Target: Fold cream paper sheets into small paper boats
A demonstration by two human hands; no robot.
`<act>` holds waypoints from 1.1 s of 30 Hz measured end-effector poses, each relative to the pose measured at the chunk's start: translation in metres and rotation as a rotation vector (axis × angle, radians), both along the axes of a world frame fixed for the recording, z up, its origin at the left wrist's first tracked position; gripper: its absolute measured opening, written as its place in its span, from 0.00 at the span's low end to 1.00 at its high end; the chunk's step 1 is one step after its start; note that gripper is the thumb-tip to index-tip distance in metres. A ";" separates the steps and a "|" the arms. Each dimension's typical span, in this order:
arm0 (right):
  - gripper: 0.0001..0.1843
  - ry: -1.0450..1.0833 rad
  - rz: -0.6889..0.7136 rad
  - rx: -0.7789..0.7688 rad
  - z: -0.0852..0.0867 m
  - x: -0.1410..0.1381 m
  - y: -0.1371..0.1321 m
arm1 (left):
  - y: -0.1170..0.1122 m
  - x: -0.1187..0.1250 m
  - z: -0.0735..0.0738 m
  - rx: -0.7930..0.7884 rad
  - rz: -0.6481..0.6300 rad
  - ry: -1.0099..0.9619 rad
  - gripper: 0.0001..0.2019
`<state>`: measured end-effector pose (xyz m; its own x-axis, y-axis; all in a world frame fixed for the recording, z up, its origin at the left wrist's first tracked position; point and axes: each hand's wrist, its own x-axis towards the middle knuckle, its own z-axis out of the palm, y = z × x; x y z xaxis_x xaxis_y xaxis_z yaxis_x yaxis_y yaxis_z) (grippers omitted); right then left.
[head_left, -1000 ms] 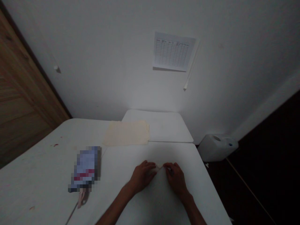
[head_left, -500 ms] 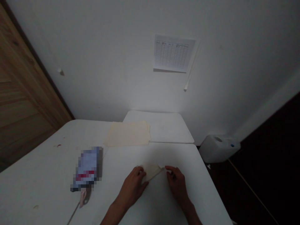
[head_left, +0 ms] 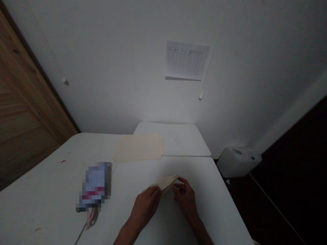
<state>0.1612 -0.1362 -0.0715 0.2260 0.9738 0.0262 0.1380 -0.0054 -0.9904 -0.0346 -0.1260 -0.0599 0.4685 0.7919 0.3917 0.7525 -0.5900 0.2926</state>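
- On the near part of the white desk, between both hands: folded paper, cream, small, narrow. Long axis slants up to the right; right end tapers, layered edges showing along the near side. Surface plain. Lower left part covered by fingers.
- Left hand: fingers bunched, closed on the paper's near left end; thumb mostly hidden.
- Right hand: half-curled, index fingertip at the paper's right tip, thumb just below. Cannot tell whether the pinch is closed.
- Beyond, left: flat cream sheets, edges slightly out of line, well apart from both hands.
- Farther left: blue item, pixelated, pink strap below.
- Wall behind: printed table sheet.
- Right of desk, lower: white container.
- Nothing between hands and paper.
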 end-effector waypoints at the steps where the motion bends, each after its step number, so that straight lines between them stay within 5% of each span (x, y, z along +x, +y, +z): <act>1: 0.30 -0.004 0.019 0.006 0.002 -0.003 0.001 | 0.000 0.001 -0.002 0.017 0.000 -0.005 0.12; 12: 0.21 -0.122 0.086 0.052 0.012 -0.025 0.000 | -0.002 0.010 -0.014 -0.008 0.003 -0.179 0.12; 18: 0.20 -0.304 0.064 0.129 0.014 -0.025 -0.001 | 0.002 0.021 0.004 -0.210 0.199 -0.262 0.17; 24: 0.22 -0.548 0.105 0.204 0.028 -0.026 -0.003 | 0.016 0.034 0.023 -0.294 0.264 -0.335 0.13; 33: 0.25 -0.691 0.043 0.198 0.017 -0.022 0.002 | 0.027 0.035 0.023 -0.291 0.269 -0.468 0.12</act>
<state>0.1392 -0.1339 -0.0541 0.0552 0.9435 0.3267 0.7297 0.1852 -0.6582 0.0007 -0.0992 -0.0373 0.0681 0.9639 0.2573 0.6161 -0.2435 0.7491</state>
